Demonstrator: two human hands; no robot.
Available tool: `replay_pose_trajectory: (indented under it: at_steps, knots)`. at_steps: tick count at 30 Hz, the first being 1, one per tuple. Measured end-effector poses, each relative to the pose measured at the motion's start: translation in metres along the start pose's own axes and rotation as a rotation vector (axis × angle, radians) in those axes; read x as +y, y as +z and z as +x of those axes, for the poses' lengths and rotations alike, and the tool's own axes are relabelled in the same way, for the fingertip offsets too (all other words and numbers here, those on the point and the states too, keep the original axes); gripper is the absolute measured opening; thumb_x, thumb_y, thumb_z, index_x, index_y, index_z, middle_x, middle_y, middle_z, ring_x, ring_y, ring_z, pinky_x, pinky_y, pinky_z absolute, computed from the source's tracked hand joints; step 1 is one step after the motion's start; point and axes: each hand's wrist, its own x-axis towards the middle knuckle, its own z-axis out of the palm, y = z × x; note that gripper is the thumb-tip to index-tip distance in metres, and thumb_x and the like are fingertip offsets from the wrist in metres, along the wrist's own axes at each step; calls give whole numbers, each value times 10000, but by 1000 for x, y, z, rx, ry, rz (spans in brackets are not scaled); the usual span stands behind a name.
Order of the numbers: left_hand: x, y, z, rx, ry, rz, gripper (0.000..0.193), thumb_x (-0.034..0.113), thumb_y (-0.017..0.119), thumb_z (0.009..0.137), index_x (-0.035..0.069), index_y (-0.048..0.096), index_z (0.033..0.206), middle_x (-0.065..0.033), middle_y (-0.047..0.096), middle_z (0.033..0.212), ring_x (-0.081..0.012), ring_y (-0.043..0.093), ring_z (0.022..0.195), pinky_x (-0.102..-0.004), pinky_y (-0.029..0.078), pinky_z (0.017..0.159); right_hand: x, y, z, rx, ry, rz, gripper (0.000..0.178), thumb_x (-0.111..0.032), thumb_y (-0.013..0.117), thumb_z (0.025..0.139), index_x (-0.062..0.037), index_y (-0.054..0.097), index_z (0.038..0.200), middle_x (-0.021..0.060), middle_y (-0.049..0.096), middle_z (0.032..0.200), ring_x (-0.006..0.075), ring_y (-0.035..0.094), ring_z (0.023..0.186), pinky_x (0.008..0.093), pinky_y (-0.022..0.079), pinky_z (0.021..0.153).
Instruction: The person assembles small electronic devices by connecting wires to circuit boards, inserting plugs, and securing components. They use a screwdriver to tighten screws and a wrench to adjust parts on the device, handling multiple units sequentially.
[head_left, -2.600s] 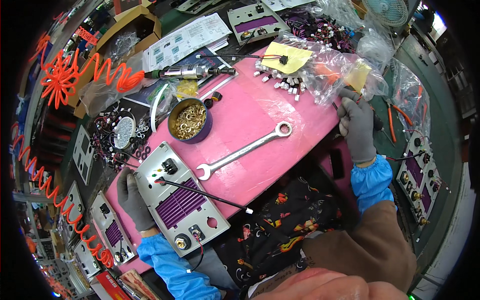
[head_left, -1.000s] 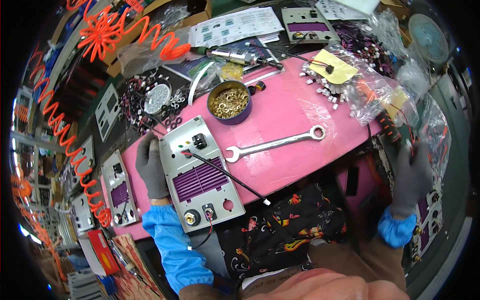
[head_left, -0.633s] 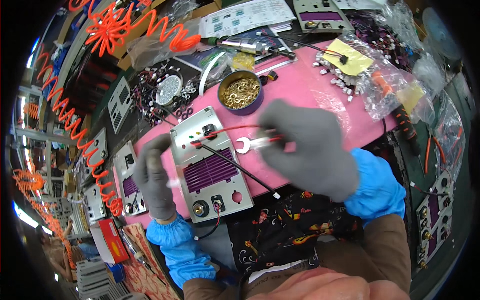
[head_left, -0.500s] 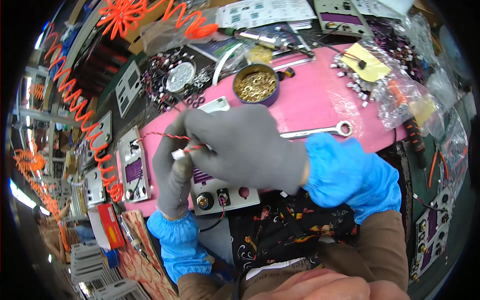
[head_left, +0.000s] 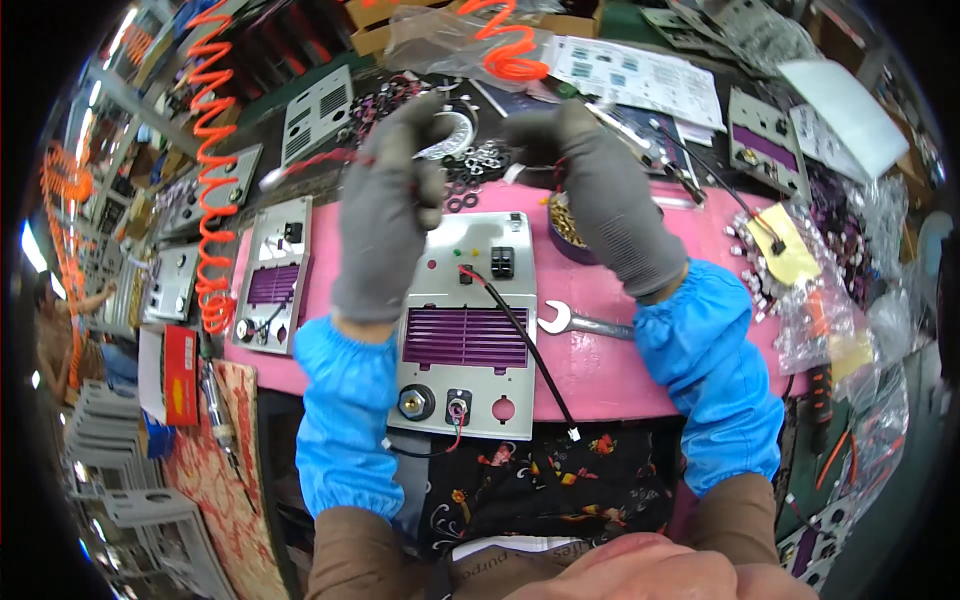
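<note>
Both my hands, in grey gloves and blue sleeve covers, are raised over a pink mat [head_left: 600,375]. My left hand [head_left: 385,200] pinches a red wire [head_left: 318,162] whose metal end sticks out to the left. My right hand [head_left: 595,195] has its fingers curled shut near a small white piece, apparently on the wire's other end. Below them lies a grey panel with a purple grille [head_left: 465,335]; a black wire [head_left: 525,350] trails off it toward me. A wrench [head_left: 575,322] lies right of the panel, half under my right sleeve. A bowl of brass parts [head_left: 563,225] is mostly hidden by my right hand.
A second grey panel [head_left: 275,280] lies to the left beside an orange coiled hose [head_left: 212,210]. Dark washers [head_left: 472,165] are heaped behind the panel. Clear bags of small parts [head_left: 835,300], a yellow note [head_left: 790,245], papers [head_left: 640,75] and another panel [head_left: 765,135] crowd the right.
My right hand reached off to the right, came back with a red wire and met my left hand over the panel. Both hands have since risen and drawn apart.
</note>
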Motion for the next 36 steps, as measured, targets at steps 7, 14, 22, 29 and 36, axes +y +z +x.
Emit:
replay_pose_trajectory:
  at_steps: [7, 14, 22, 29, 36]
  knots:
    - [-31, 10, -4, -172, -33, 61, 287, 190, 724, 920, 14, 698, 1145, -19, 697, 966, -67, 609, 826, -226, 516, 753, 9, 6, 11, 124, 207, 298, 745, -604, 316, 1032, 35, 519, 1357, 176, 606, 1292, 250, 616, 1142, 364, 509, 955]
    - [-37, 9, -8, -164, -150, 348, 313, 169, 763, 880, 25, 689, 1148, -18, 695, 966, -55, 594, 822, -216, 481, 706, -9, 33, -1, 14, 213, 307, 723, -580, 303, 1044, 36, 531, 1349, 164, 616, 1272, 225, 620, 1132, 353, 499, 991]
    - [-41, -10, 5, -226, -45, 188, 298, 246, 660, 969, -30, 682, 1078, -71, 714, 949, -128, 651, 919, -276, 519, 831, 0, 17, 3, -21, 185, 103, 610, -490, 359, 1063, 38, 629, 1208, 124, 696, 1067, 187, 676, 953, 312, 543, 843]
    - [-33, -21, 11, -219, -111, 68, 317, 269, 688, 950, -21, 671, 1075, -54, 688, 912, -59, 568, 755, -189, 416, 598, -2, 14, 4, -125, 82, 34, 258, -153, 660, 955, 23, 670, 1143, 81, 710, 960, 125, 651, 874, 260, 536, 771]
    - [-30, -26, 8, -321, -56, 102, 208, 160, 706, 922, -9, 718, 1042, -53, 713, 904, -112, 638, 848, -247, 500, 754, -9, 11, 6, -212, 194, 163, 238, -158, 647, 966, 28, 657, 1114, 65, 692, 981, 127, 635, 905, 270, 520, 820]
